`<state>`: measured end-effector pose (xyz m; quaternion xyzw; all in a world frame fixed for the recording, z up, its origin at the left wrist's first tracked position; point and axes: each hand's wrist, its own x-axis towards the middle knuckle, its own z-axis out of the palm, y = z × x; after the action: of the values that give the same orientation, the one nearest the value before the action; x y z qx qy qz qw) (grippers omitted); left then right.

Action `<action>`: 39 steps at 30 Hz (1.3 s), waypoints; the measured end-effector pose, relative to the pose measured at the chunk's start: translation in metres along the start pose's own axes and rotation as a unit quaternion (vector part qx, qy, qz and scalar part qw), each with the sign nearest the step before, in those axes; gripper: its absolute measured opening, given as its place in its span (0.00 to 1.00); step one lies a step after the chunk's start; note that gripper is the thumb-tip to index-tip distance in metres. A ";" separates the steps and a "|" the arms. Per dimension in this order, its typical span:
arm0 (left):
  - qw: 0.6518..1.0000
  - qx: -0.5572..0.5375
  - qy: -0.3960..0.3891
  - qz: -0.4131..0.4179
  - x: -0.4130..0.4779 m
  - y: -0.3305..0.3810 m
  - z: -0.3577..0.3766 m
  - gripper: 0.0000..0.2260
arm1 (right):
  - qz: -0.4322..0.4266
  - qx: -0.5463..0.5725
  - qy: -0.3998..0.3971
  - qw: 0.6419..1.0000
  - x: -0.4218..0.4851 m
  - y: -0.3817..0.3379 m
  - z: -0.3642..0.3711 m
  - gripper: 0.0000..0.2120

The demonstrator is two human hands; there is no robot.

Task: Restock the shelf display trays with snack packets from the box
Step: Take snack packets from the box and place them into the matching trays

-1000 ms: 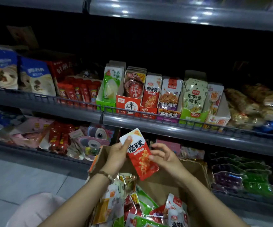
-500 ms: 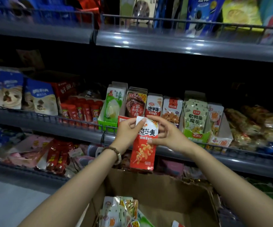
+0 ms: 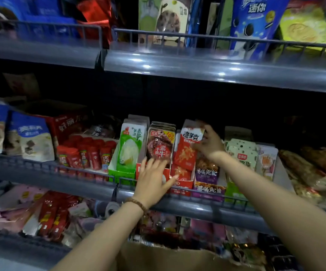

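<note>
Risk, as I judge it: red packet (image 3: 185,151) drops toward cardboard box (image 3: 158,257) below if the pinch loosens, or buckles on packets already standing in red tray (image 3: 183,187); left hand (image 3: 152,178), nearer, fingers spread flat on the tray fronts, holding nothing; right hand (image 3: 210,142), farther, blurred, pinches packet's top; lower end at the tray mouth on middle shelf (image 3: 197,210).
</note>
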<state>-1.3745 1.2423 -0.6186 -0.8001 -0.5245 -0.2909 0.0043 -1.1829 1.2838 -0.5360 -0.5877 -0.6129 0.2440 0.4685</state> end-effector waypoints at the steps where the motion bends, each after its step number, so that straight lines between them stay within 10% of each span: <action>1: 1.000 0.018 0.007 0.004 0.000 -0.002 0.005 0.31 | -0.013 -0.035 -0.007 0.999 0.004 0.009 0.007 0.32; 7: 0.999 0.032 0.037 0.019 0.002 -0.005 0.016 0.32 | -0.077 -0.250 -0.002 0.965 0.009 0.043 0.026 0.35; 25: 0.999 -0.042 0.018 0.015 -0.073 0.010 0.000 0.33 | -0.096 -0.172 -0.051 0.979 -0.081 0.029 0.006 0.32; 39: 0.965 -0.047 -0.249 -0.066 -0.252 -0.010 0.048 0.46 | -0.035 -0.113 -0.206 0.971 -0.299 0.145 0.046 0.22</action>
<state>-1.4316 1.0506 -0.7802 -0.8103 -0.5464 -0.1061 -0.1831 -1.1900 1.0396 -0.7654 -0.5515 -0.7403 0.2727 0.2710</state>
